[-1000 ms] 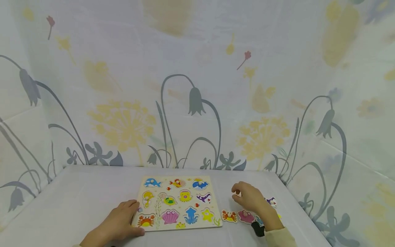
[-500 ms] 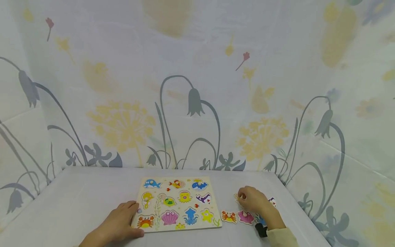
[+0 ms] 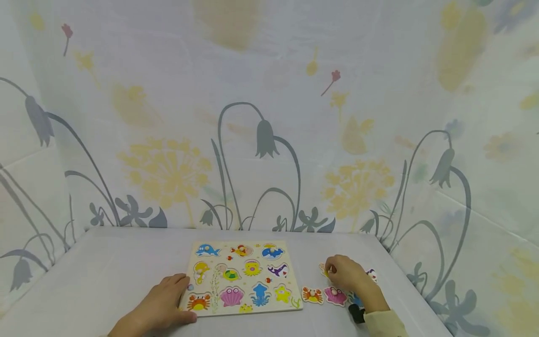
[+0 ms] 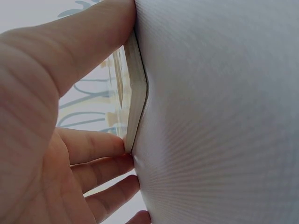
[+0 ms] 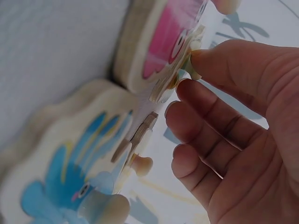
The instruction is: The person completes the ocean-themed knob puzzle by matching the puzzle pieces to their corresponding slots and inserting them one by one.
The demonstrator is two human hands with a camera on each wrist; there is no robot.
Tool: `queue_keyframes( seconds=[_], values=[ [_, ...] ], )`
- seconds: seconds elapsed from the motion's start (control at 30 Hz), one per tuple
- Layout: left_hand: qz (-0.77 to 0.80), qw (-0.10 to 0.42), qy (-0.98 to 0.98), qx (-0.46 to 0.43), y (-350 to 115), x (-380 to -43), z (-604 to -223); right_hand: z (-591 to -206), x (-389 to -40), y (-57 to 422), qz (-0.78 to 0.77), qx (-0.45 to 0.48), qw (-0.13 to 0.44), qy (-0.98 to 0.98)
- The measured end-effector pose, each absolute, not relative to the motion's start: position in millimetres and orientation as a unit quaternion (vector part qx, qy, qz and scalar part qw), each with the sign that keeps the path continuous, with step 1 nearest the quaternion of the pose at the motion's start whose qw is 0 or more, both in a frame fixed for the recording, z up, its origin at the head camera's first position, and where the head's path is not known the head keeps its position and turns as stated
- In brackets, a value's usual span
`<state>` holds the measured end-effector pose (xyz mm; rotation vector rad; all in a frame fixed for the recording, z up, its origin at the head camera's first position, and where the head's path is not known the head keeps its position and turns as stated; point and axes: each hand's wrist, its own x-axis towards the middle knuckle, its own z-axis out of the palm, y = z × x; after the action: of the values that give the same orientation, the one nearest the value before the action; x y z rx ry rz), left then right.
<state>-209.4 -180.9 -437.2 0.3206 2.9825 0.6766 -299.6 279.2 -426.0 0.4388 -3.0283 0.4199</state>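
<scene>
A wooden puzzle board (image 3: 269, 309) with sea-animal pictures lies on the white table. My left hand (image 3: 165, 299) rests at its near left corner; in the left wrist view, the fingers touch one edge and the thumb (image 4: 88, 35) the other. My right hand (image 3: 346, 273) is beside the loose pieces. Its thumb and index finger pinch the knob of a small puzzle piece (image 3: 323, 269), whose picture is mostly hidden. Nearer me lie a crab piece (image 3: 312, 295), a pink shell piece (image 3: 336, 296) and a blue squid piece (image 5: 51, 186), partly covered by the forearm.
A purple-and-white piece (image 3: 372, 275) shows just right of the right hand. Knobs stand up from the pictures in the board's far row. A black object (image 3: 356, 313) sits beneath the right wrist. Flower-printed cloth (image 3: 269, 178) closes off the table's back and sides.
My right hand has shifted slightly right and down; the piece at its fingertips now shows on their left. The left hand and the board have stayed put.
</scene>
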Motion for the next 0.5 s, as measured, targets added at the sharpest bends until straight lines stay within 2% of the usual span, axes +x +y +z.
queue_keyframes(
  seconds=[0.5],
  values=[
    [0.213,0.032,0.971,0.106,-181.4,-210.1,-438.4,-432.0,-305.4,283.2,0.146,0.140,0.015,-0.979]
  ],
)
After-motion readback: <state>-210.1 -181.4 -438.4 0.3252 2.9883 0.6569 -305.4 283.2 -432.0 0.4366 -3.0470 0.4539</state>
